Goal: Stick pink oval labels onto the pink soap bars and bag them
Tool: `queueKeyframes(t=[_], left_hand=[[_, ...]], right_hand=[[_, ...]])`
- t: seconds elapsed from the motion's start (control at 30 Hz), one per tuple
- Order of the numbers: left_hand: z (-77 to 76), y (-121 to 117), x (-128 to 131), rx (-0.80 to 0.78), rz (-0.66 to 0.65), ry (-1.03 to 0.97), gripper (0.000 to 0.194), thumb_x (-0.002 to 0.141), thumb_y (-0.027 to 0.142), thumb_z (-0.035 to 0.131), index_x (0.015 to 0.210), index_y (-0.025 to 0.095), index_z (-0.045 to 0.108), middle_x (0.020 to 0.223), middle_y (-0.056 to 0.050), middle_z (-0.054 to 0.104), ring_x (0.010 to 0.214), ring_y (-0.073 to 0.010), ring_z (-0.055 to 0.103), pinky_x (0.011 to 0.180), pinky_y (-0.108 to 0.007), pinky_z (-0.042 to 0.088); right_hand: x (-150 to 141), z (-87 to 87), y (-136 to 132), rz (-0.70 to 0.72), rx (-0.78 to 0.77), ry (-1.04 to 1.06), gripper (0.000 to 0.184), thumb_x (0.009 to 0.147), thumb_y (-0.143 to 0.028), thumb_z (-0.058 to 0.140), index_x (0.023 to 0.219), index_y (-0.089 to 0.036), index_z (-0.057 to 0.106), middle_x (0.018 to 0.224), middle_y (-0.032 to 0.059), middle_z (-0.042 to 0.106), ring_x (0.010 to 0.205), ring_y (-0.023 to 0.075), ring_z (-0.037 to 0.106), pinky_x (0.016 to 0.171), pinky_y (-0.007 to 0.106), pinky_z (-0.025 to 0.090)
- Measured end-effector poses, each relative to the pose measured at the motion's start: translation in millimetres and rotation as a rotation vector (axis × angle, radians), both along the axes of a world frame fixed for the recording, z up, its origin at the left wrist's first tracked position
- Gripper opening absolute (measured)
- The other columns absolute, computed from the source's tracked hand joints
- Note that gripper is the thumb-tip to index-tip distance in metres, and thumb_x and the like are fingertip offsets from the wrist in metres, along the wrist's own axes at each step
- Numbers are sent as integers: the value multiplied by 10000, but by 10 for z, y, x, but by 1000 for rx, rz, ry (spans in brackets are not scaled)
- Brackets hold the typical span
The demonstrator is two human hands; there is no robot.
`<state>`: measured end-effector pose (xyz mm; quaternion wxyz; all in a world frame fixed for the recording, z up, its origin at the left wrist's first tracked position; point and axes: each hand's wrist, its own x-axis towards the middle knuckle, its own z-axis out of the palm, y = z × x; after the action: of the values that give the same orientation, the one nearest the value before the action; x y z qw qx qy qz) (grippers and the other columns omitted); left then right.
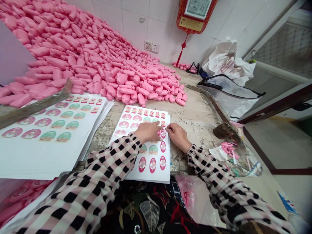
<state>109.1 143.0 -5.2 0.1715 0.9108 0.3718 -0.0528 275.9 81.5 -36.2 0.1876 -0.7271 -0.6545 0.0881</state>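
Note:
A stack of white sticker sheets (148, 177) lies in front of me, printed with pink and green labels. My left hand (148, 131) rests on the top sheet with its fingers stretched toward the right edge. At that edge, my right hand (179, 135) is closed in a pinch, with thumb and fingertips beside a pink oval sticker (163, 133). What the pinch holds is too small to make out. More oval stickers (152, 165) run along the lower part of the sheet. Part of the sheet is hidden under my left hand.
Small pink bottles (126, 79) are heaped along the wall. To the left lies another stack of sticker sheets (48, 156), with a wooden strip (36, 105) across its top. A clear zip bag (231, 94) and paper scraps (219, 152) are on the right.

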Motion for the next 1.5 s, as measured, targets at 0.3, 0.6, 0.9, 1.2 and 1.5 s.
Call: queueKeyframes(t=[0.3, 0.6, 0.9, 1.2, 1.5], left_hand=[[26, -4, 3, 0, 0, 9, 660, 696, 560, 616, 1311, 384, 452, 1460, -17, 334, 1104, -337, 518, 845, -420, 417], [16, 18, 8, -15, 1, 10, 678, 684, 559, 625, 1316, 396, 443, 1474, -13, 307, 1083, -330, 520, 850, -416, 409], [14, 45, 15, -49, 29, -1, 770, 606, 598, 668, 1317, 410, 440, 1478, -30, 292, 1062, -335, 525, 819, -417, 426], [-116, 91, 27, -64, 68, -52, 852, 555, 601, 708, 1326, 368, 433, 1487, -50, 275, 1178, -370, 438, 883, -438, 393], [-105, -30, -85, -116, 97, -277, 795, 557, 497, 755, 1287, 328, 489, 1419, -80, 391, 1149, -371, 466, 905, -462, 375]], right_hand=[[101, 30, -24, 55, -19, -13, 135, 854, -325, 502, 852, -237, 604, 894, -4, 632, 804, 148, 552, 661, 256, 347], [129, 114, -14, 109, -76, -27, 179, 823, -390, 535, 811, -234, 621, 856, -5, 648, 776, 148, 559, 636, 256, 347], [-29, 110, -69, -98, -39, 25, 228, 760, -464, 590, 730, -240, 616, 786, -22, 645, 710, 140, 547, 573, 261, 300], [-112, 7, -239, -166, 160, 186, 252, 786, -469, 550, 732, -229, 605, 784, -11, 632, 725, 145, 558, 627, 258, 364], [9, -103, -293, -347, 291, 441, 313, 740, -514, 583, 746, -201, 598, 742, 1, 620, 691, 153, 546, 647, 268, 401]])
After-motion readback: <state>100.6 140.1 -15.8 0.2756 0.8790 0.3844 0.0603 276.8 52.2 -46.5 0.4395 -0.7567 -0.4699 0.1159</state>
